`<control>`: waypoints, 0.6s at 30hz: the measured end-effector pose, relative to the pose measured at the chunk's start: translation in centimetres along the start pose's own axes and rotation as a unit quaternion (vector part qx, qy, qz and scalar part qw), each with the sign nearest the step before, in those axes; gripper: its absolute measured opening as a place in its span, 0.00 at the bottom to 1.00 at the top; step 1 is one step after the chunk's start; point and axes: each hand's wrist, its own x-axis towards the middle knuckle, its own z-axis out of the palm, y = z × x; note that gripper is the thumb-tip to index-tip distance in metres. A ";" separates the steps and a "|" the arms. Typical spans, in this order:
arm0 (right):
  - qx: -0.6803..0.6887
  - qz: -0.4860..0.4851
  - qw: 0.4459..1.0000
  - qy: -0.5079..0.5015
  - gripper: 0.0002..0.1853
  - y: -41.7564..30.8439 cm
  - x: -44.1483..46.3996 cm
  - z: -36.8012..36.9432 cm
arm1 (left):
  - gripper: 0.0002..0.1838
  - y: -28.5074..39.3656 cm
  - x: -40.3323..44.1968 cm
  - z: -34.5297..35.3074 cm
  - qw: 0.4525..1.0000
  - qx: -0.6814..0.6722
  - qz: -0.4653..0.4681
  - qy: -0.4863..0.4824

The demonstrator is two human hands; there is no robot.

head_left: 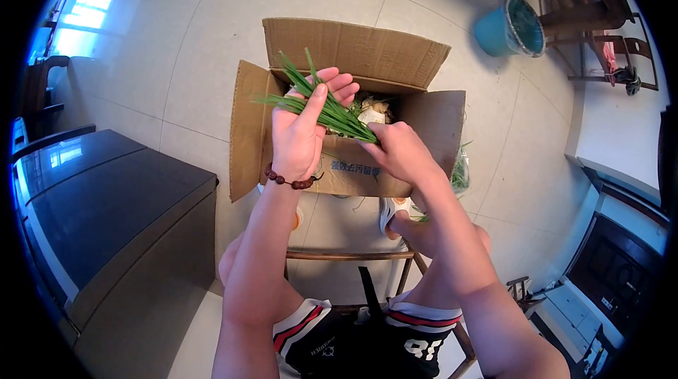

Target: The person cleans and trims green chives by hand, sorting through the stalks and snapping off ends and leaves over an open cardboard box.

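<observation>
Right grip pinching green leaves by one end, left grip holding them under thumb

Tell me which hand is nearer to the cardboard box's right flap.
Right. The right hand, gripping one end of the green leaves, appears just left of the right flap; the left hand is farther off, toward the left flap.

Green leaves, brown box (blue lettering), teal bucket, black red-striped shorts
</observation>
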 end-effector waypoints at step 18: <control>-0.013 -0.005 0.999 0.032 0.09 -0.2 -0.1 -1.5 | 0.18 1.3 0.2 -0.9 0.996 0.089 0.009 -0.002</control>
